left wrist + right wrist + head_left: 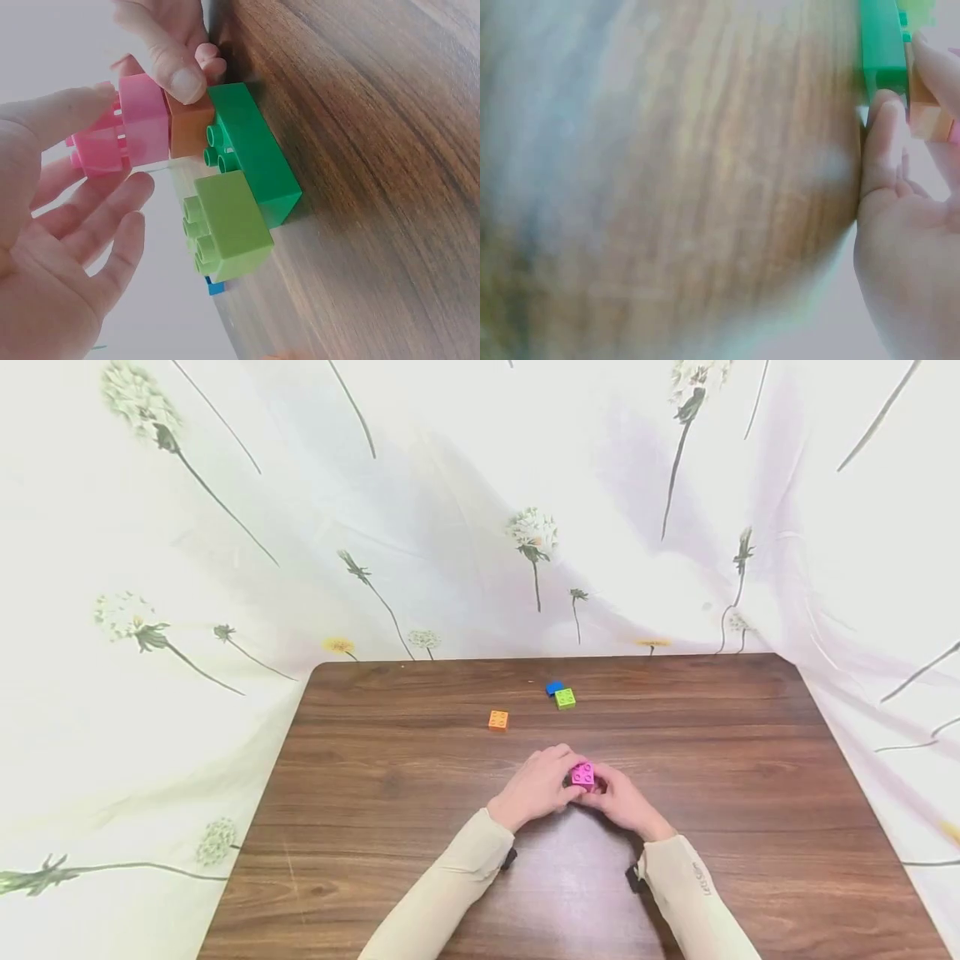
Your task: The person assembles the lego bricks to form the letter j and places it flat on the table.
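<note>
A pink toy building brick (582, 775) tops a small stack between my two hands. My left hand (536, 785) pinches this upper brick between thumb and fingers. In the left wrist view, a second pink brick (145, 120) lies beneath it, then an orange-brown brick (191, 126), then a long green brick (259, 157) at the table. A lime brick (234, 225) appears seated on the green one's other end. My right hand (622, 802) steadies the stack, its thumb on the orange-brown brick and a fingertip by the green brick's end (885, 45).
Farther back on the brown wooden table (390, 760) lie a loose orange brick (498, 720), another lime brick (566, 698) and a blue brick (554, 687) touching or nearly touching it. A white flower-printed cloth (450, 527) hangs behind the table and down its sides.
</note>
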The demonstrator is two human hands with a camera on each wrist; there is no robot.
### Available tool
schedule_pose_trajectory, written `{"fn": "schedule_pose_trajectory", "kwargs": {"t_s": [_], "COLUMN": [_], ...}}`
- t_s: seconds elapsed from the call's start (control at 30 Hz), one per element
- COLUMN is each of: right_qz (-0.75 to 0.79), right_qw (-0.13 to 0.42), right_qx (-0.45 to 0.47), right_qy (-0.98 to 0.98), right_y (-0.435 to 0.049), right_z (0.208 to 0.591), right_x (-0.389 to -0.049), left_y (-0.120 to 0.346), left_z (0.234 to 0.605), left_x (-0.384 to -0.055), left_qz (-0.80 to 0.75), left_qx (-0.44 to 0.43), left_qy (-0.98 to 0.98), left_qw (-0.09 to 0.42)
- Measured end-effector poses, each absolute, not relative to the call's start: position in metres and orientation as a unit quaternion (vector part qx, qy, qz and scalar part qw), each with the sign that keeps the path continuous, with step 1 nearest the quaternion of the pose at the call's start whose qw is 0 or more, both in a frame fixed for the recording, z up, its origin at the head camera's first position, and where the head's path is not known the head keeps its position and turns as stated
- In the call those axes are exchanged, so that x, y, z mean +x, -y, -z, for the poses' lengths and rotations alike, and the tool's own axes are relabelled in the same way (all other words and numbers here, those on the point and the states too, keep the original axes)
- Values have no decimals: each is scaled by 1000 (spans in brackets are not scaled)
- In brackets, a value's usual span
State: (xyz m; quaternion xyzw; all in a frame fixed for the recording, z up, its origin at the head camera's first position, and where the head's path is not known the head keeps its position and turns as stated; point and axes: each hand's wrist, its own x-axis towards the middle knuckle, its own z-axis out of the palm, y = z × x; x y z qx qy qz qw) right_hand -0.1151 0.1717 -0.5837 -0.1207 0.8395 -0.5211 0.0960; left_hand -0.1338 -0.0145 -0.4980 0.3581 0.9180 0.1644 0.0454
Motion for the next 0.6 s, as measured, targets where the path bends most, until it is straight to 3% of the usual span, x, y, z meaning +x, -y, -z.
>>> {"fn": "schedule_pose_trajectory", "kwargs": {"t_s": [0.27,0.6], "right_qz": [521,520], "right_qw": [79,91], "right_qx": [-139,-135], "right_qy": [-839,-838], "right_y": [-171,-171], "right_z": [577,579], "right_x": [-114,-114], "left_y": [13,13], "left_z": [500,499], "left_x": [-136,-138], "left_qz": [-171,-168], "left_qx": [364,355], "left_qy": [-915,-918], "left_qw": [32,57]}}
